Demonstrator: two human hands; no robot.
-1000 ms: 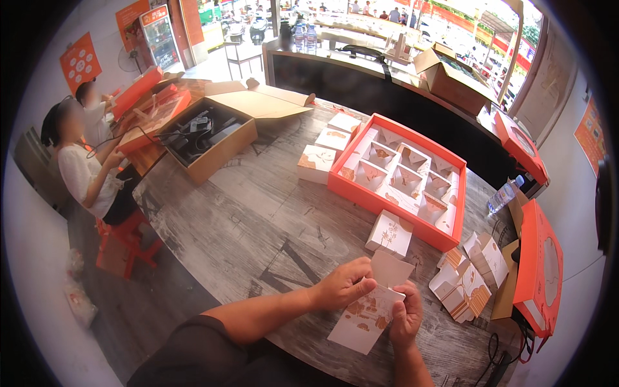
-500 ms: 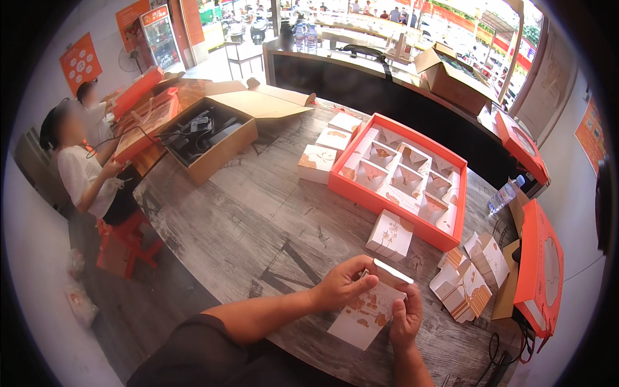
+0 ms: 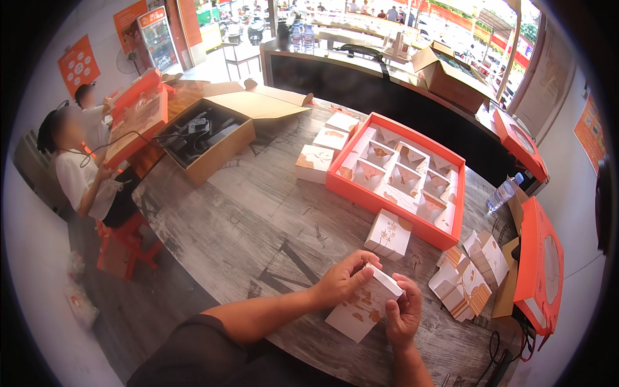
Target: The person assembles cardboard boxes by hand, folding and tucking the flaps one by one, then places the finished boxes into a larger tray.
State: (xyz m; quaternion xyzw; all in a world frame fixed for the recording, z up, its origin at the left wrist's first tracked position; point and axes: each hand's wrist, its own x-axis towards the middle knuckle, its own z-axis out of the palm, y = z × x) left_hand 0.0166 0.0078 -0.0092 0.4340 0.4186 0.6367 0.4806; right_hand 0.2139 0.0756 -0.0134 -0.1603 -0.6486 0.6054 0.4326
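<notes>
A white carton with brown printed drawings (image 3: 353, 317), its lower panel flat and its top end folded, is between my two hands near the table's front. My left hand (image 3: 348, 280) pinches the left corner of the folded end between thumb and fingers. On the opposite corner, my right hand (image 3: 404, 313) has its fingers curled over the edge, thumb bent toward it. Just beyond them stands a closed small white box (image 3: 388, 233), beside a large red box (image 3: 348, 190) with white divided compartments. To the right lie partly folded white cartons (image 3: 461, 287).
Closed white boxes (image 3: 314, 163) line the red box's left side. A water bottle (image 3: 505, 195) and an upright red box (image 3: 540, 271) stand on the right. At the back left is an open cardboard box (image 3: 216, 151) with cables. Two people beyond it handle a red box (image 3: 132, 126).
The carton's folded end has tilted and moved slightly down and left, with both hands still at its corners. At the left, a person's red box has been raised and tipped more upright.
</notes>
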